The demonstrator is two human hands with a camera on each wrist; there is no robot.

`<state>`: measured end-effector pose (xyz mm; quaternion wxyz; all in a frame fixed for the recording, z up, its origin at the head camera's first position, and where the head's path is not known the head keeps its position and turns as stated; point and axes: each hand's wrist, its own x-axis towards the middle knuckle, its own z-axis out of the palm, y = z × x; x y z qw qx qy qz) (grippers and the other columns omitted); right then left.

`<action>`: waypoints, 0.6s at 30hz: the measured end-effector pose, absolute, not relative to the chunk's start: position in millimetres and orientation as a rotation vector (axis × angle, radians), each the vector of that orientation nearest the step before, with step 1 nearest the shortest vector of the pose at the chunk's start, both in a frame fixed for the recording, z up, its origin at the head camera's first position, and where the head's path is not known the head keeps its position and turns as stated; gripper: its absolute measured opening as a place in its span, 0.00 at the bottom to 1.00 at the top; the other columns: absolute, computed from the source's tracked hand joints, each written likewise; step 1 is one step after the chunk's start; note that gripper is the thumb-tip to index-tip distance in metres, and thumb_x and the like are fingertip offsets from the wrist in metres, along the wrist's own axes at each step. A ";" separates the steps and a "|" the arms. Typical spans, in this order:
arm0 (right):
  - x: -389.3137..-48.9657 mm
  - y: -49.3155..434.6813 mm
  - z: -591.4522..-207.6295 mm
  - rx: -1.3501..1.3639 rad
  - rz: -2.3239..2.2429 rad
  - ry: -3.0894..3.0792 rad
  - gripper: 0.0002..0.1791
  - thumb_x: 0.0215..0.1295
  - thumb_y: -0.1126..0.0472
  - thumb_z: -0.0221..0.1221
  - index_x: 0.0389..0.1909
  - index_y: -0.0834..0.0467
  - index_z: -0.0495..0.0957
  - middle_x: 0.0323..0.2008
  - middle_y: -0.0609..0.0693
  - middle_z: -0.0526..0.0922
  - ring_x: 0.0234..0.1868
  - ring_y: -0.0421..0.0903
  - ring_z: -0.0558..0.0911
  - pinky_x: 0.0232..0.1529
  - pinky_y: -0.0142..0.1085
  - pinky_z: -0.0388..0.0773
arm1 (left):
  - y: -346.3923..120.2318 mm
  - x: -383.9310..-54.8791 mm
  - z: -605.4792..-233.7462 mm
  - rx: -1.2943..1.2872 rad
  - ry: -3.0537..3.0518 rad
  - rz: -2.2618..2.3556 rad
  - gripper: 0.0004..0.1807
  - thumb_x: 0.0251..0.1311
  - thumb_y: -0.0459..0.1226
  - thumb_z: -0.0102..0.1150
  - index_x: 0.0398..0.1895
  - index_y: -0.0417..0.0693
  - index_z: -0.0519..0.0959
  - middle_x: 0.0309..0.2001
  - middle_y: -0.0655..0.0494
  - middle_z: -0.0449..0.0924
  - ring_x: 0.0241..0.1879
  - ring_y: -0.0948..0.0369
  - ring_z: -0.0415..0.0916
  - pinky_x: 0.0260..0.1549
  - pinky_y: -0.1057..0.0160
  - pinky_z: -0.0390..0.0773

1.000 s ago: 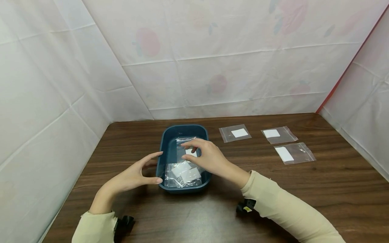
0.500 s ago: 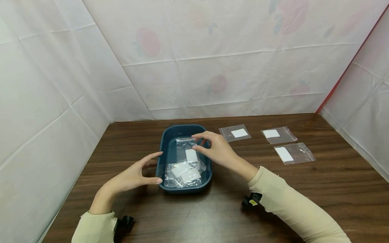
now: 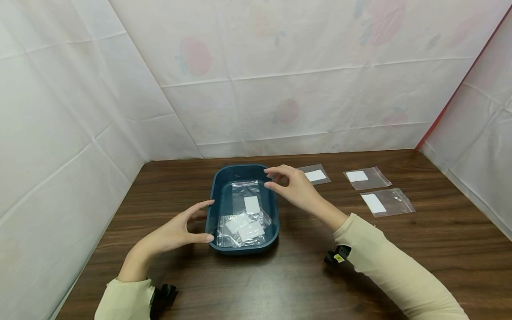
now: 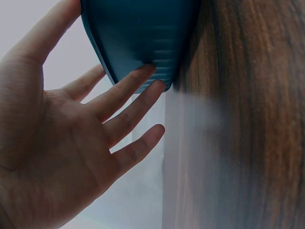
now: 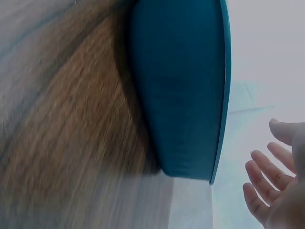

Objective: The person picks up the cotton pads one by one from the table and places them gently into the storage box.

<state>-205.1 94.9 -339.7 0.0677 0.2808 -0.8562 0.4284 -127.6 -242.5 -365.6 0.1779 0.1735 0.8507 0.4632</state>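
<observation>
A dark blue plastic bin [image 3: 242, 251] stands on the table with several clear zip bags [image 3: 246, 191] inside, each visible one bearing a white rectangle. At its left side, my left hand [image 3: 172, 233] touches the wall with thumb and fingers spread; the left wrist view shows the fingertips [image 4: 155, 88] against the ribbed side. Above the far right rim hovers my right hand [image 3: 298, 191], its fingers loosely bent and holding nothing. In the right wrist view this hand [image 5: 281, 176] is apart from the bin.
To the right lie three flat clear zip bags with white rectangles: one [image 3: 316, 174] partly behind my right hand, another [image 3: 370, 178] at the back, a third [image 3: 388, 202] nearer. A white patterned sheet [image 3: 256, 89] walls off the table's far edge.
My right hand has come up from over the bags in the bin and moved right and away, to the far right rim. The left hand and bin have stayed put.
</observation>
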 end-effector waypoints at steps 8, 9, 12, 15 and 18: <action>-218.8 106.4 -341.3 0.811 1.349 -2.574 0.20 0.66 0.56 0.65 0.58 0.56 0.80 0.46 0.50 0.83 0.43 0.44 0.80 0.43 0.42 0.75 | -242.8 -127.8 -366.1 0.492 2.399 1.317 0.48 0.59 0.46 0.70 0.78 0.56 0.52 0.74 0.41 0.55 0.71 0.38 0.54 0.58 0.32 0.63; -220.9 108.0 -342.2 0.805 1.349 -2.572 0.20 0.66 0.57 0.65 0.58 0.56 0.80 0.47 0.49 0.83 0.43 0.44 0.80 0.44 0.42 0.75 | -242.8 -127.7 -366.1 0.494 2.398 1.318 0.48 0.59 0.46 0.70 0.78 0.56 0.52 0.74 0.41 0.55 0.71 0.38 0.54 0.58 0.32 0.63; -227.7 112.9 -345.4 0.785 1.334 -2.572 0.20 0.66 0.57 0.65 0.58 0.56 0.80 0.48 0.49 0.83 0.43 0.44 0.80 0.44 0.41 0.76 | -242.7 -127.7 -366.3 0.497 2.397 1.323 0.48 0.59 0.45 0.70 0.78 0.56 0.52 0.74 0.41 0.55 0.71 0.38 0.54 0.58 0.32 0.63; -234.1 117.7 -348.6 0.771 1.319 -2.580 0.20 0.67 0.57 0.65 0.58 0.56 0.80 0.49 0.50 0.83 0.44 0.45 0.80 0.44 0.41 0.76 | -242.8 -127.9 -366.7 0.498 2.398 1.324 0.48 0.59 0.45 0.70 0.78 0.56 0.52 0.73 0.41 0.56 0.71 0.39 0.54 0.59 0.32 0.62; -240.4 122.2 -350.7 0.752 1.327 -2.596 0.20 0.67 0.58 0.64 0.59 0.56 0.79 0.48 0.52 0.84 0.44 0.47 0.81 0.43 0.42 0.77 | -242.8 -128.2 -367.1 0.498 2.395 1.329 0.48 0.59 0.45 0.70 0.78 0.56 0.52 0.73 0.41 0.56 0.71 0.39 0.54 0.59 0.32 0.62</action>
